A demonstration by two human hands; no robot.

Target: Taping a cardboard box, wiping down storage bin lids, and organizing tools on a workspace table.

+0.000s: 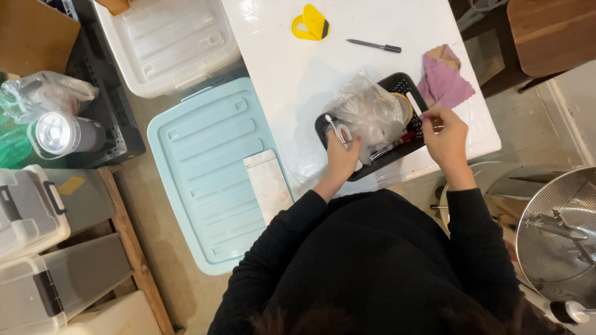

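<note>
At the white worktop [298,80], the left hand [341,155] grasps a white cable [338,131] over the black basket [397,84], and would do well to lift it slowly clear of the crinkled plastic bag [366,111], while the right hand [446,133] pinches something too small to identify.

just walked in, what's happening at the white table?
A person in a black top stands over a black basket on the white table. Their left hand grips a white cable at the basket's near edge; their right hand pinches something small I can't make out. A crumpled clear bag sits in the basket.
</note>
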